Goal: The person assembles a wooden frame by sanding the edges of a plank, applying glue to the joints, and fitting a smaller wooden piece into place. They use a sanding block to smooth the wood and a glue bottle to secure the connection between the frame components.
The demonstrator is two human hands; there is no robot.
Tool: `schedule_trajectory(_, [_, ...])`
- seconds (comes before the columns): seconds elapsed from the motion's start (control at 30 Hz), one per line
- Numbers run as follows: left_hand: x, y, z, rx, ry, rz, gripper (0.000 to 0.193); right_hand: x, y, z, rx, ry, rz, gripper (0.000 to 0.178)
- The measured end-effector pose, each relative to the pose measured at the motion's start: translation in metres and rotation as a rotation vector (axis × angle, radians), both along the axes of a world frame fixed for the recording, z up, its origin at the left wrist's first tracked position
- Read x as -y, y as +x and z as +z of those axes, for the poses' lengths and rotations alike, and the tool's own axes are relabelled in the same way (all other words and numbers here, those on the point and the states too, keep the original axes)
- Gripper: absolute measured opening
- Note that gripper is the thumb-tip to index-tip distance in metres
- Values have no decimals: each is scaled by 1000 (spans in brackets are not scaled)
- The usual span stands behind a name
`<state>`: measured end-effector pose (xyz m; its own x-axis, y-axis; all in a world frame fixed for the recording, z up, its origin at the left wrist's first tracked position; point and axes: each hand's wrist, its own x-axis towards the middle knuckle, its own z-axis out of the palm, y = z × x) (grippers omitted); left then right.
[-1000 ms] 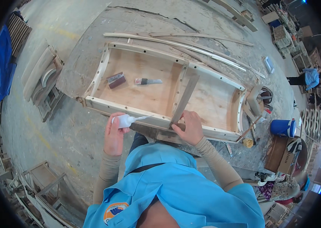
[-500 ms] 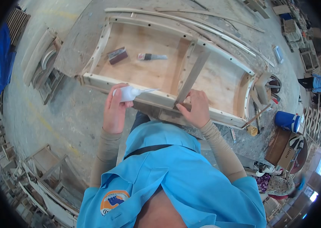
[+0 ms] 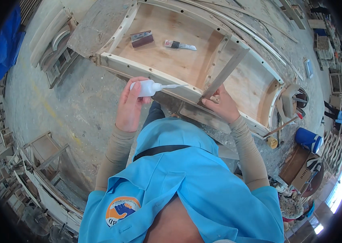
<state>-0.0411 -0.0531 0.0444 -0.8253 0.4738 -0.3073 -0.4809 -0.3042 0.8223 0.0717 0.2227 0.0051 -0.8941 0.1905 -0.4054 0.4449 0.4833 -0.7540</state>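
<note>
My left hand (image 3: 129, 103) is wrapped round a white squeeze bottle (image 3: 143, 88) with a long thin nozzle. The bottle lies nearly level, its nozzle tip pointing right over the near rail of a curved wooden frame (image 3: 138, 71). My right hand (image 3: 224, 106) grips the near end of a narrow wooden slat (image 3: 228, 71) between thumb and fingers; some fingers are hidden behind it. This slat slants across the frame beside its middle crosspiece. On the frame's plywood panel (image 3: 171, 24) lie a dark red block (image 3: 141, 39) and a small flat brush-like tool (image 3: 180, 45).
Long thin wood strips (image 3: 268, 44) lie beyond the frame. To the right stand a blue cooler (image 3: 308, 139) and a cardboard box (image 3: 300, 166). Wooden furniture parts (image 3: 59, 48) sit on the floor at left, with more stacked at lower left (image 3: 45, 162).
The view has shifted, so the frame appears higher and farther right. My left hand keeps the bottle, its nozzle a little nearer the slat's end. My right hand still grips the slat.
</note>
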Motion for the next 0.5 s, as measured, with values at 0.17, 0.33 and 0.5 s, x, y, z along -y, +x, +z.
schedule_trajectory(0.17, [1,0,0,-3,-13,16,33,-7,-7,6,76,-236,33,79])
schedule_trajectory(0.33, [5,2,-3,2,-21,34,32,-15,-5,6,-24,-325,129,76])
schedule_trajectory(0.5, [9,4,-6,2,-24,44,31,-13,-6,5,3,-165,142,69])
